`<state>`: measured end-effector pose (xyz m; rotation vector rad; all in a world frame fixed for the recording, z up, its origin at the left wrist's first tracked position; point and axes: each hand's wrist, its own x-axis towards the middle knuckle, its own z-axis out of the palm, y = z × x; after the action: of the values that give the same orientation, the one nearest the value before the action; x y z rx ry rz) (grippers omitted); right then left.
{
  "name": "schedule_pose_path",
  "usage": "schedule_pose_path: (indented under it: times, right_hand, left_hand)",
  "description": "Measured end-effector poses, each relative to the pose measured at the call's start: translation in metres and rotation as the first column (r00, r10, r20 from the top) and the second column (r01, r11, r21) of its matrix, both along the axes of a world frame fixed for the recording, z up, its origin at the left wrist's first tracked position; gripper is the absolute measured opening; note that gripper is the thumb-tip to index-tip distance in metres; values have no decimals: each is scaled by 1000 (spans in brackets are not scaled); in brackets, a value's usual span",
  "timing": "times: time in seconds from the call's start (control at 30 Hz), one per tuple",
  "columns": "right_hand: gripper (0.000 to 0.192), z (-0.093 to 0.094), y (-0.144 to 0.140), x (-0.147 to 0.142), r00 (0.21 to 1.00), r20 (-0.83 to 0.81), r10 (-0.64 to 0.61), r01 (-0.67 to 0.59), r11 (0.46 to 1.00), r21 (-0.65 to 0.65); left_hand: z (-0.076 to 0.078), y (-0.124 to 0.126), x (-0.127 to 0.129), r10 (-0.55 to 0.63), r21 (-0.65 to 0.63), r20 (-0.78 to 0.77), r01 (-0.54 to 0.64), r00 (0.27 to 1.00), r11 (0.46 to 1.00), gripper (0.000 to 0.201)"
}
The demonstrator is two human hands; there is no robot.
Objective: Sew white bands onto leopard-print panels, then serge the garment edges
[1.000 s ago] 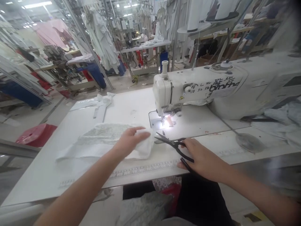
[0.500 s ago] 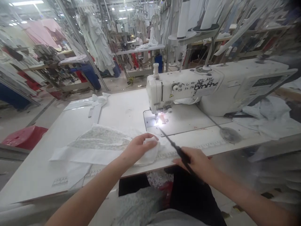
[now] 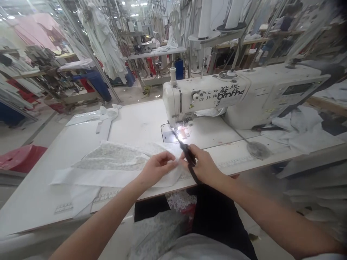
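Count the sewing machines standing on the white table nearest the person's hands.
1. The white sewing machine stands at the back of the table, beyond both hands. Others may be hidden among the cluttered benches behind.

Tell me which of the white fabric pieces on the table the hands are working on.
The lace-topped piece at the near table edge: the left hand pinches its right end beside the right hand holding scissors. The strips at the far left corner and the heap right of the machine lie untouched.
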<state>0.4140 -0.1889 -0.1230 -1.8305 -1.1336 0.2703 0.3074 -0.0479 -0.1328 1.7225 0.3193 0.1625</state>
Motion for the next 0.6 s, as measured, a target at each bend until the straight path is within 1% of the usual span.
schedule_pose_path:
  times: [0.07,0.1,0.17,0.23,0.3,0.4,0.5,0.6]
  right_hand:
    - [9,1,-8,4,998,-57,10,-10,1000,-8]
    - [11,3,-13,7,998,-54,27,-29,999,-38]
    - [20,8,-26,15,997,25,70,-65,985,-160]
    - [32,12,-38,24,984,147,104,-54,950,-308]
    - [41,14,-48,30,961,236,146,-40,913,-405]
    - [39,12,-56,33,933,301,198,-44,891,-451]
    - [36,7,-58,30,916,351,193,-5,882,-471]
    - [37,3,-58,28,888,400,224,25,848,-530]
  left_hand:
    - [3,0,-2,-8,5,-32,8,999,1000,22]
    - [4,0,-2,-6,-4,-40,6,999,1000,23]
    - [6,1,-3,14,-29,-69,-16,997,999,25]
    - [5,3,-4,39,-65,-107,-46,993,997,26]
    - [3,5,-5,47,-119,-134,-63,990,991,25]
    - [0,7,-5,48,-196,-145,-76,988,978,25]
    - [-4,7,-5,45,-239,-174,-87,984,967,24]
    - [-4,10,-5,-16,-282,-219,-47,976,958,22]
